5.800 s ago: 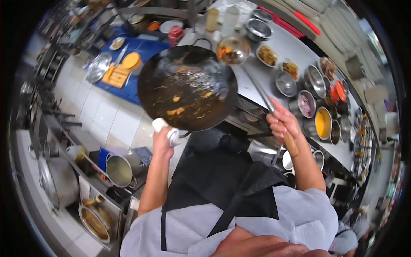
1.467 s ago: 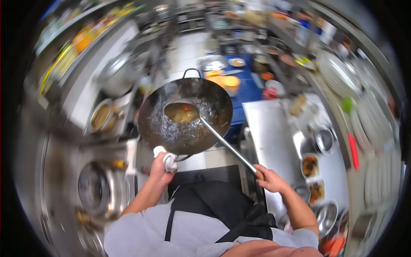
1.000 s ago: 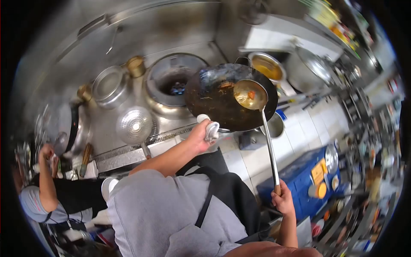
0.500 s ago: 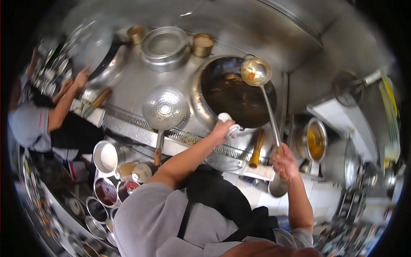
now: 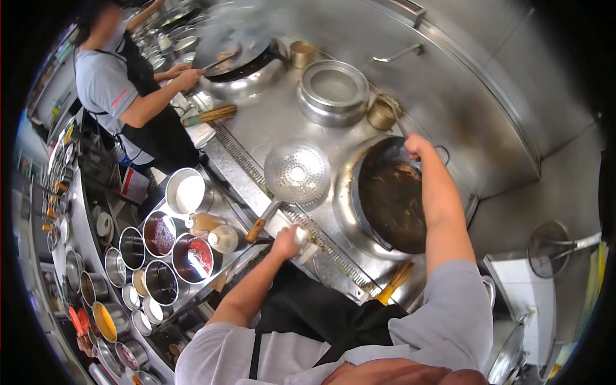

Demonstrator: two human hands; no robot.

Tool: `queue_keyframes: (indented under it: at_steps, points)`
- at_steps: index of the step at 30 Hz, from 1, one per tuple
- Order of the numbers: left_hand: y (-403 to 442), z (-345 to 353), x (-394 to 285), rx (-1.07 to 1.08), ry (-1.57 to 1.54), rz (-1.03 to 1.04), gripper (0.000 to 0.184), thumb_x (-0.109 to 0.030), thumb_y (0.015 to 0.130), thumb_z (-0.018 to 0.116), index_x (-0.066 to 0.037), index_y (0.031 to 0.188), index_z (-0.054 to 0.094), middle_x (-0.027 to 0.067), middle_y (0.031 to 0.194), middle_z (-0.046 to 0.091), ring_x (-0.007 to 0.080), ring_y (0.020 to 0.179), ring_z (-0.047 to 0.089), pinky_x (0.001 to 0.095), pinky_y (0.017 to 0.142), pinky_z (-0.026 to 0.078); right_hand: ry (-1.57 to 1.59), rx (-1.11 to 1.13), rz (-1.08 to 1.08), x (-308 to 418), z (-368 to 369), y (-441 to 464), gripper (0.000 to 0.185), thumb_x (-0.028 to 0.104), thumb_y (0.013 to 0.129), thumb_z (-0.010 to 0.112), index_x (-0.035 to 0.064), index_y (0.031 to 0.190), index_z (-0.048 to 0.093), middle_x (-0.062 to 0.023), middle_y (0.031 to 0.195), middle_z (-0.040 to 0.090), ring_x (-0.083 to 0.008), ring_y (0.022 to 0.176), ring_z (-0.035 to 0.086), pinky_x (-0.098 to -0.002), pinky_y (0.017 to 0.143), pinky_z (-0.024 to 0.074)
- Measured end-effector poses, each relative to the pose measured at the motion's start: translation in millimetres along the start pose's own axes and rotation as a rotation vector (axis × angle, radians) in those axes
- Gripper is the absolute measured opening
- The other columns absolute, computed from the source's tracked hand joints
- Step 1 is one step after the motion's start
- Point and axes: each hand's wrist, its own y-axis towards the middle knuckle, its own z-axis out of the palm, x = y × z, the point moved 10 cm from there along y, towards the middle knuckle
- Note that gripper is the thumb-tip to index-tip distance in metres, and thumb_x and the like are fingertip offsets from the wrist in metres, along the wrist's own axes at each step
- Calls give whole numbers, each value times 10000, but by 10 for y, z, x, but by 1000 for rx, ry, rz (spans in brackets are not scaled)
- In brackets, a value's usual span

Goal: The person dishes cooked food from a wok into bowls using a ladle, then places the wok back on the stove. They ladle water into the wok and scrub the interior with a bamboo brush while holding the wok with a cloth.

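The dark wok (image 5: 391,205) rests on the round burner (image 5: 346,199), with brown residue inside. My right hand (image 5: 417,147) is closed round the ladle (image 5: 396,115) above the wok's far side; the ladle's bowl is at the brass pot (image 5: 381,114). My left hand (image 5: 290,243) is closed on a white cloth (image 5: 301,236) at the stove's front edge, off the wok. Near it lies a perforated skimmer (image 5: 297,172) with a wooden handle.
A co-worker (image 5: 128,90) stirs another wok (image 5: 237,58) at the upper left. A lidded-looking steel pot (image 5: 333,93) stands behind the skimmer. Several containers and bottles (image 5: 223,239) stand left of me. A bamboo brush (image 5: 394,282) lies before the burner.
The wok, earlier carried over the blue table and floor, now sits on the burner. My left hand has left its rim with the cloth. The ladle has moved to the brass pot. The view has turned.
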Motion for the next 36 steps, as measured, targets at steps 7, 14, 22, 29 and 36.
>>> queue_keyframes:
  at_steps: [7,14,22,29,36]
  points:
    - [-182,-329,-167,95,-153,49,774,-223,710,787,-125,1402,455,207,1194,614,406,1154,548,481,973,435,92,-371,-70,509,395,-761,828,13,829,497,120,1559,121,-317,1097,637,-448,931,662,-482,780,545]
    - [-431,-760,-401,70,-250,432,689,-230,740,796,-60,1340,504,192,1303,539,391,1242,483,446,1070,375,379,-89,29,1581,298,-826,897,-3,837,488,166,1577,10,-300,1196,604,-396,970,659,-467,775,539]
    - [-658,-1236,-607,536,-721,249,457,-173,853,720,-114,1293,610,99,1201,610,181,1037,604,302,883,491,2489,897,-148,2709,553,-187,167,-7,808,557,33,854,402,-48,728,482,-133,604,540,-244,542,450]
    - [-1428,-2773,-2209,821,-940,1179,262,-52,917,663,-16,1176,679,143,1150,640,290,1072,610,373,924,486,2576,953,-423,1971,191,-1275,168,85,929,543,-17,969,415,-22,773,447,-73,600,509,-224,524,429]
    - [-2452,-2673,-2984,1218,-832,1585,220,-169,931,674,-51,1115,699,135,1095,600,290,975,600,379,802,492,2396,554,-556,840,-213,-2615,217,16,958,468,-19,1172,470,-110,944,435,-104,632,499,-248,514,452]
